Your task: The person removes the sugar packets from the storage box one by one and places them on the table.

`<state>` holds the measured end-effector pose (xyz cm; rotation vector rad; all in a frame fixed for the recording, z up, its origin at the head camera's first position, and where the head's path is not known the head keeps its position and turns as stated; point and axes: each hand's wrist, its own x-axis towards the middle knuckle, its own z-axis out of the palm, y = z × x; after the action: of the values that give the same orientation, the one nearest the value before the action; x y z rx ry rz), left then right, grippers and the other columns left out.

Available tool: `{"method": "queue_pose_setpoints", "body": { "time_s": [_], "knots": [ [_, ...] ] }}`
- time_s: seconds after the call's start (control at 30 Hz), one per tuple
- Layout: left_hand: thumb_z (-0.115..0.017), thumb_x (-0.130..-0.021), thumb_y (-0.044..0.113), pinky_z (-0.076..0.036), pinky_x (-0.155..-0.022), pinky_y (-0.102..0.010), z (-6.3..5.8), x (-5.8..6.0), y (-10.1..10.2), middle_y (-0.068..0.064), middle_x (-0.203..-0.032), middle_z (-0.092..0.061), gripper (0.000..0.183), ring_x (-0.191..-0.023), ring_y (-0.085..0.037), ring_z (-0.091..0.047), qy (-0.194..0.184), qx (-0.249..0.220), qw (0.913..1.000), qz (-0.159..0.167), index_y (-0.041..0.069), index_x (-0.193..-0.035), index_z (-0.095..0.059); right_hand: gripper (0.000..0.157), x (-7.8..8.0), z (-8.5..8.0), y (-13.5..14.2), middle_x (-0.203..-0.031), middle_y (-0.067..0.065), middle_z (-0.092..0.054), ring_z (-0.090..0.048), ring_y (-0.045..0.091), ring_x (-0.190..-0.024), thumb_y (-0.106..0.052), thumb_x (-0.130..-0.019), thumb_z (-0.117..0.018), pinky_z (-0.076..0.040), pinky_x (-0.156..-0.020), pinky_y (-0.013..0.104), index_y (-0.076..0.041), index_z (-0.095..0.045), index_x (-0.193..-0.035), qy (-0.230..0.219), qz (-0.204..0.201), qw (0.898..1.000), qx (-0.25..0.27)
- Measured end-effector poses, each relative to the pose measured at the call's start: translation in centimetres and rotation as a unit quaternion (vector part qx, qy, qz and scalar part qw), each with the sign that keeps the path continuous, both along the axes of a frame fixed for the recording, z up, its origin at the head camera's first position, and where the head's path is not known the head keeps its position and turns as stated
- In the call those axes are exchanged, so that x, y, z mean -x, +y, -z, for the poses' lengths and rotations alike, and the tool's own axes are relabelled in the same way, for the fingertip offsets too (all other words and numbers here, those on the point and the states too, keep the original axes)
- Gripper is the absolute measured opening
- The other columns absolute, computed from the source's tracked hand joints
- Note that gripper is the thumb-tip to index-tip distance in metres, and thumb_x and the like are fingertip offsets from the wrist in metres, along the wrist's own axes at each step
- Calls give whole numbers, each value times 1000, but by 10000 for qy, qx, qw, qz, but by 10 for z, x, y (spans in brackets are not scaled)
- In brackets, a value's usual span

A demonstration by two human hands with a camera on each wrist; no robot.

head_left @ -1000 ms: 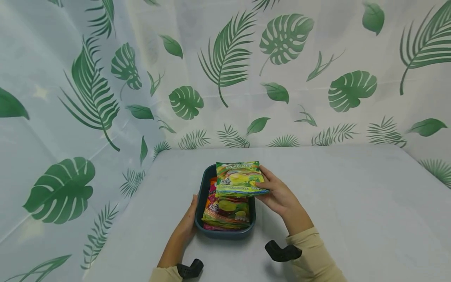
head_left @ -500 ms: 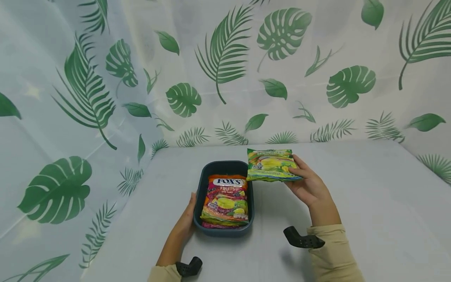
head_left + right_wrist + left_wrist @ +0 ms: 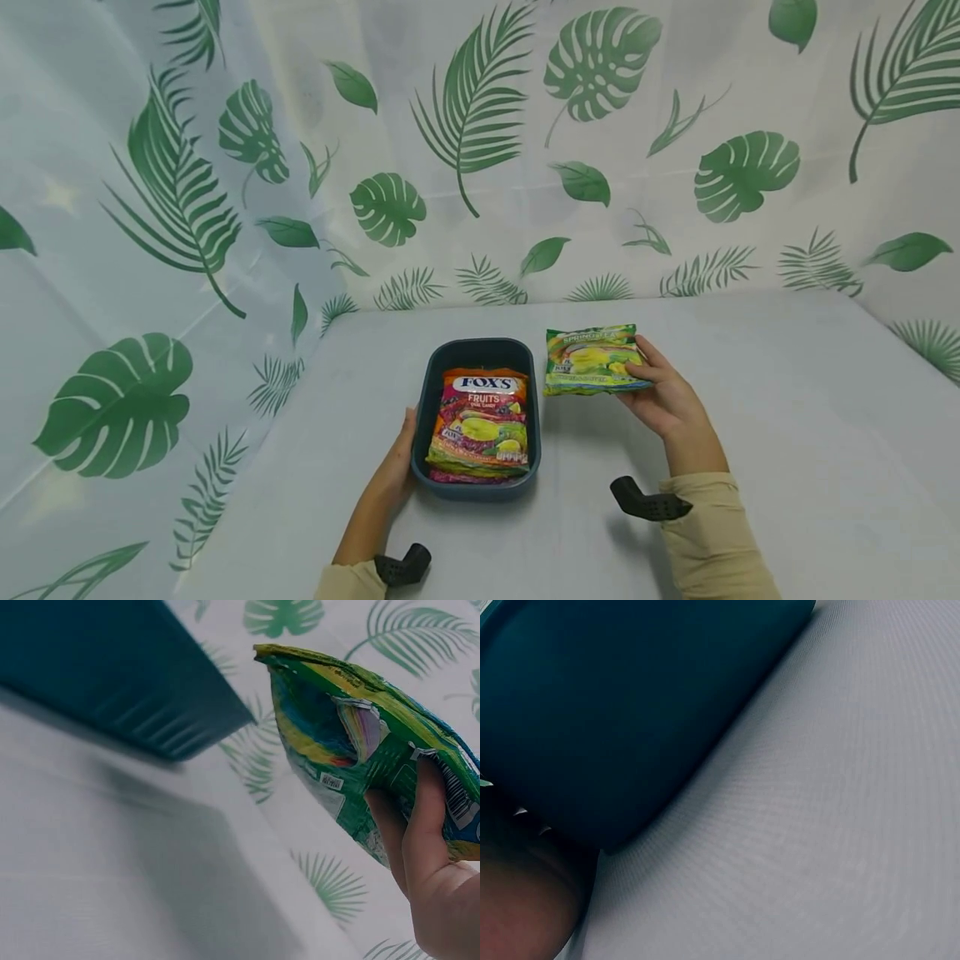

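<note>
My right hand [image 3: 667, 404] grips a green and yellow candy bag [image 3: 592, 360] by its right end, holding it above the table to the right of a dark blue plastic bin [image 3: 474, 492]. From the right wrist view, the bag's back [image 3: 352, 742] shows, with fingers [image 3: 426, 832] spread across it. Inside the bin lies a red-orange Fox's fruit candy bag [image 3: 483, 400], overlapped by a yellow-green candy bag [image 3: 480, 442]. Against the bin's left wall rests my left hand [image 3: 393, 467], thumb along the side; its other fingers are mostly hidden.
A pale cloth covers the table [image 3: 787, 433]. Behind and to the left hangs a white curtain [image 3: 300, 50] printed with green leaves. Each sleeve carries a black wrist mount, one on the left [image 3: 403, 567] and one on the right [image 3: 648, 500].
The green and yellow candy bag has moved right with my right hand, from over the bin to beside it, dipping slightly lately. This uncovers the Fox's bag. My left hand stays at the bin.
</note>
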<state>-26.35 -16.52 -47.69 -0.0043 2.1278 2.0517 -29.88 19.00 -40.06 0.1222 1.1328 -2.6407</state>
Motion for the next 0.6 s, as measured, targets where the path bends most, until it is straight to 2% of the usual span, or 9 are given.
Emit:
{"method": "queue_pose_setpoints", "body": {
  "time_s": [0.43, 0.53, 0.6],
  "knots": [
    [-17, -89, 74, 6, -114, -61, 0, 1, 0, -7, -162, -3, 86, -149, -31, 7, -88, 63, 9999, -72, 18, -154, -12, 75, 4, 6, -1, -160, -14, 3, -59, 1, -91, -3, -99, -42, -53, -76, 20, -34, 0, -152, -140, -104, 9995, -245],
    [-18, -88, 75, 6, -115, -60, 0, 1, 0, -6, -162, -2, 87, -149, -30, 7, -116, 73, 9999, -89, 18, -154, -12, 75, 5, 9, 0, -154, -8, -20, -60, 1, -92, -4, -98, -45, -53, -76, 20, -33, -2, -152, -156, -96, 9992, -363],
    [-18, -88, 76, 5, -115, -60, -1, 1, 0, -6, -162, -2, 88, -149, -30, 7, -133, 86, 9998, -107, 19, -154, -12, 75, 5, 10, 1, -140, -9, -34, -60, 2, -92, -5, -98, -46, -53, -77, 20, -32, -3, -153, -133, -99, 9990, -421]
  ]
}}
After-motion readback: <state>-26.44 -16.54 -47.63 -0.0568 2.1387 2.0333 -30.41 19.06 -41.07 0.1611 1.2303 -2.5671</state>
